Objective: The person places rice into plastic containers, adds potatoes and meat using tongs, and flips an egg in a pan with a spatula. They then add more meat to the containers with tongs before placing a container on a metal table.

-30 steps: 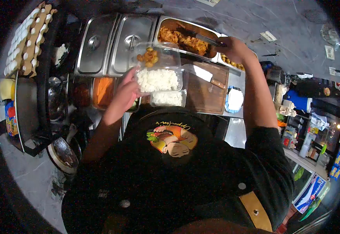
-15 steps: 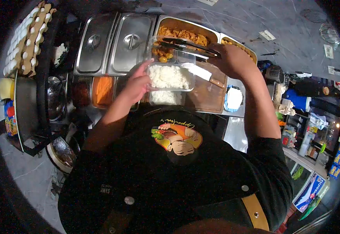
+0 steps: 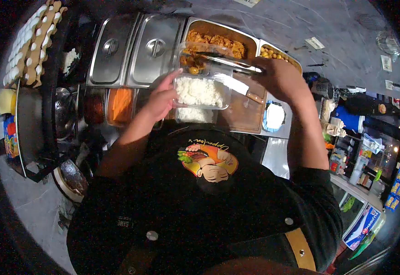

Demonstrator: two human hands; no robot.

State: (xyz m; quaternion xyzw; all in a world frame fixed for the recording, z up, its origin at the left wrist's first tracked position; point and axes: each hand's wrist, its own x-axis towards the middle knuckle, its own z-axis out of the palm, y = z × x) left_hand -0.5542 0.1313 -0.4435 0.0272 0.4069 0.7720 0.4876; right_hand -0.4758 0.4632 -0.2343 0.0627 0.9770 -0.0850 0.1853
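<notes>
In front of two lidded stainless-steel pans [image 3: 154,46], pinches with the left hand [image 3: 161,98] the near-left rim of a clear plastic two-compartment container [image 3: 201,91], fingers closed on its edge, holding it lifted over a second rice-filled clear tub [image 3: 194,114] on the counter. Carries white rice in the front compartment and orange-brown pieces in the back one, seemingly fuller than a second ago. Lays long metal tongs [image 3: 227,62] across that back compartment, no longer down in the open steel pan of fried orange food [image 3: 216,41] as a second ago. Clamps the right hand [image 3: 280,78] around the tong handles, squeezing them nearly together; cannot tell of any piece between the tips. Reads as a scoop delivered into the container.
</notes>
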